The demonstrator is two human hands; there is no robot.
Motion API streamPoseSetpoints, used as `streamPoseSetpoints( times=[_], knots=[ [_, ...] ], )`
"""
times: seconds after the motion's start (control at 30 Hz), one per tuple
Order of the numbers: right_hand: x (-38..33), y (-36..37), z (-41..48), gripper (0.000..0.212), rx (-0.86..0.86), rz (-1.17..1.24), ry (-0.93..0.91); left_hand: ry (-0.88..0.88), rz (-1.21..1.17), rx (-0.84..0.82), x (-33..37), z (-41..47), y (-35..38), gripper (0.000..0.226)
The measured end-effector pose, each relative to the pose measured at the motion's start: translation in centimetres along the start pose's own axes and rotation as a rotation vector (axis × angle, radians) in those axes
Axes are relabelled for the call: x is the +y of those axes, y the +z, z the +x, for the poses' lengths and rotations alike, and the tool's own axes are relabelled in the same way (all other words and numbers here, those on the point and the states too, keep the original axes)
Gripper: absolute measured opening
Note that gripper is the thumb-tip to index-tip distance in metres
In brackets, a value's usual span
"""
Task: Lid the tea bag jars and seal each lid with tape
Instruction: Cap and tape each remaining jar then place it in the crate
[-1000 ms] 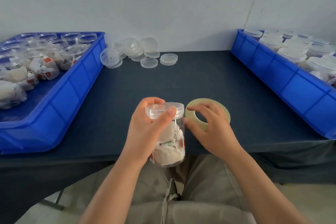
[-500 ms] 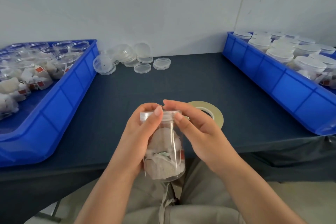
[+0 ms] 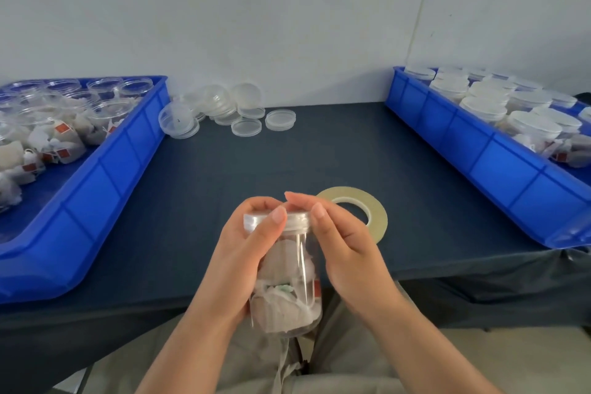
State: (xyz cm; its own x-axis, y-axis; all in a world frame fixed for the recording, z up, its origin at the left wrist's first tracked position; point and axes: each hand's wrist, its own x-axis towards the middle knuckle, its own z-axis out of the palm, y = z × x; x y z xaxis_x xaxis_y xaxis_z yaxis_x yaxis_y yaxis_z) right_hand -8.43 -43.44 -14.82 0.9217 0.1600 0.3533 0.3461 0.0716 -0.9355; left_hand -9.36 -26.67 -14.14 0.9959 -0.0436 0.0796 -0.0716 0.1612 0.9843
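Head view, taping stage. My left hand [image 3: 246, 253] grips the clear tea bag jar [image 3: 287, 297] round its upper body, thumb laid up against the rim of the lid [image 3: 297, 221]. My right hand [image 3: 345, 249] meets it from the other side, thumb tip on the lid's near edge and the fingers curled over its top, so the lid is pinched between them. Whether a strip of tape is already caught under those fingertips cannot be told from here.

The jar stands between my two hands, over the near edge of the table [image 3: 287, 163] and above my lap. Its long axis runs nearly upright, lid end leaning slightly away from me, crumpled tea bags [image 3: 281, 307] packed in the lower half. The lid sits fully on.

The relation that matters: the tape roll [image 3: 367, 205] lies flat on the table just beyond my right hand and a little to its right, partly hidden behind the knuckles. The right hand is clearly the nearer one, and I judge it should do the fetching while the left steadies the jar.

Further off, spare lids [image 3: 246, 125] lie ahead and left of my hands; an open-jar tray [image 3: 105, 176] sits far left, a lidded-jar tray [image 3: 479, 150] far right
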Motion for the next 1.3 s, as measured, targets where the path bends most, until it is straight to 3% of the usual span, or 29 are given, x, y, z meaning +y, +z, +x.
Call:
streamPoseSetpoints(
  times=[0.3,0.37,0.43,0.53,0.63,0.77,0.87,1.03,1.13,1.3],
  knots=[
    [0.2,-0.9,0.4,0.034,0.013,-0.057,-0.063,0.059,0.191,-0.024,1.1,0.1,0.3,0.070],
    [-0.2,-1.3,0.3,0.028,0.003,-0.217,-0.157,0.078,0.242,-0.080,1.3,0.0,0.4,0.066],
    [-1.3,-2.1,0.4,0.049,-0.065,-0.466,-0.209,0.095,0.256,-0.147,1.5,0.0,0.5,0.056],
    [-3.7,-3.5,0.7,0.077,-0.217,-0.739,-0.096,0.112,0.270,-0.210,1.7,-0.1,0.8,0.052],
    [-5.5,-4.0,0.1,0.074,-0.258,-0.952,-0.103,0.119,0.277,-0.255,1.2,-0.4,1.3,0.064],
    [-7.8,-5.4,0.9,0.065,-0.284,-1.013,-0.170,0.161,0.258,-0.203,0.2,0.2,3.2,0.070],
    [-10.5,-9.4,3.4,0.070,-0.160,-1.108,-0.171,0.237,0.347,-0.124,0.2,0.7,3.2,0.069],
    [-15.6,-19.4,9.1,0.073,0.287,-1.331,-0.087,0.209,0.324,-0.001,-0.1,1.0,0.7,0.059],
    [-17.3,-25.3,12.0,0.074,0.391,-1.528,0.026,0.202,0.368,0.030,-0.5,0.8,0.1,0.036],
    [-14.0,-30.9,14.0,0.072,0.444,-1.705,0.274,0.215,0.465,-0.035,-0.7,0.7,0.3,0.042]
  ],
)
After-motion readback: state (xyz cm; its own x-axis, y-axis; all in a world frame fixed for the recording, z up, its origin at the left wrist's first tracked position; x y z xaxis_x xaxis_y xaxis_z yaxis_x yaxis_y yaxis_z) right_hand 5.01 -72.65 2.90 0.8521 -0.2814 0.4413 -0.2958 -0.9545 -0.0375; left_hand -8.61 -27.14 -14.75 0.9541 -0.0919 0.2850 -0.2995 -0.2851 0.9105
